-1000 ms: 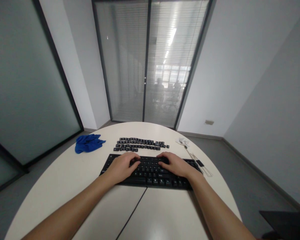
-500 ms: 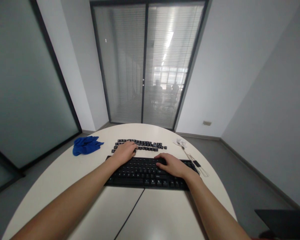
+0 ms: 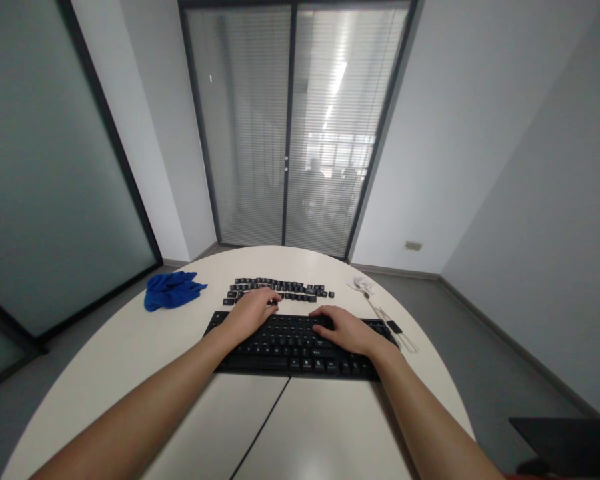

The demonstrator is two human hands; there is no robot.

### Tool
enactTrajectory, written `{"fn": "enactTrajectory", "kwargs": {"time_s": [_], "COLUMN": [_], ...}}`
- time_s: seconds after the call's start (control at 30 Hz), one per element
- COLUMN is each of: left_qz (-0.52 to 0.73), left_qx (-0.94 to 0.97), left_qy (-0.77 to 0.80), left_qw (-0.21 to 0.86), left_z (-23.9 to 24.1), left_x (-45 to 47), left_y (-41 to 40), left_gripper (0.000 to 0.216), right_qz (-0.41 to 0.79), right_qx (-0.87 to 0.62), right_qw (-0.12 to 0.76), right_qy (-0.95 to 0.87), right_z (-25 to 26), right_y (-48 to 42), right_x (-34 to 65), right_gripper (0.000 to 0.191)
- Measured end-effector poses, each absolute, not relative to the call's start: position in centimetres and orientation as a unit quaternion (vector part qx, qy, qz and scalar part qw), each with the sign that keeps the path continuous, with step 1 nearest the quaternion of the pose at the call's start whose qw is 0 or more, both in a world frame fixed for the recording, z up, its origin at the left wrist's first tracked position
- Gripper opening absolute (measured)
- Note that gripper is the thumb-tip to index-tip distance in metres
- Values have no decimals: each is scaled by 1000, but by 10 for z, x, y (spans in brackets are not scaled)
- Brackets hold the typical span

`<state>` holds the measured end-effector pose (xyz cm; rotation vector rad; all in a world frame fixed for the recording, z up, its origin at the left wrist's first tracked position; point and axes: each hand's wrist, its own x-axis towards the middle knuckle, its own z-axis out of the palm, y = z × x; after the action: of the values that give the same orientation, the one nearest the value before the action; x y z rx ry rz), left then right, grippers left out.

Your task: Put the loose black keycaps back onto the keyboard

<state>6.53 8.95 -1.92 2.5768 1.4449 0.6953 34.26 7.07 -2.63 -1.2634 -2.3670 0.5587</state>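
Note:
A black keyboard (image 3: 280, 363) lies across the table in front of me, with bare key positions along its far part. My left hand (image 3: 253, 310) reaches over the keyboard's far left edge to the loose black keycaps (image 3: 297, 297). Its thumb and forefinger close around a small dark keycap (image 3: 273, 303), partly hidden by the fingers. My right hand (image 3: 343, 330) rests on the right part of the keyboard, thumb and forefinger apart, holding nothing. Beyond the keyboard the loose keycaps lie in several rough rows, some covered by my left hand.
A crumpled blue cloth (image 3: 173, 291) lies at the left of the round white table (image 3: 105, 360). On the right are a wire tool with a black grip (image 3: 395, 327) and a crumpled white thing (image 3: 364, 285). A dark seam (image 3: 263, 423) crosses the tabletop near me.
My left hand has shifted slightly right and nearer along the keycap rows, its fingers more curled. My right hand stays in place on the keyboard.

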Motion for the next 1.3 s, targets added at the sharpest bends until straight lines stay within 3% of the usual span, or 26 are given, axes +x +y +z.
{"fn": "enactTrajectory", "kwargs": {"time_s": [0.23, 0.47, 0.97, 1.3], "left_qz": [337, 322, 286, 276], "left_qx": [801, 787, 801, 848], "left_qy": [453, 431, 473, 410], "left_qw": [200, 302, 229, 192], "left_z": [-30, -34, -32, -40], "left_x": [40, 27, 35, 30], "left_y": [45, 27, 23, 26], "left_gripper": [15, 15, 15, 20], "right_qz": [198, 197, 197, 195], "right_qx": [-451, -460, -462, -462], "right_qw": [199, 191, 192, 194], "right_qy": [-847, -845, -843, -843], "right_z": [-28, -27, -26, -25], "right_y": [71, 71, 70, 69], "right_x": [345, 345, 343, 342], "right_gripper": [34, 35, 35, 34]}}
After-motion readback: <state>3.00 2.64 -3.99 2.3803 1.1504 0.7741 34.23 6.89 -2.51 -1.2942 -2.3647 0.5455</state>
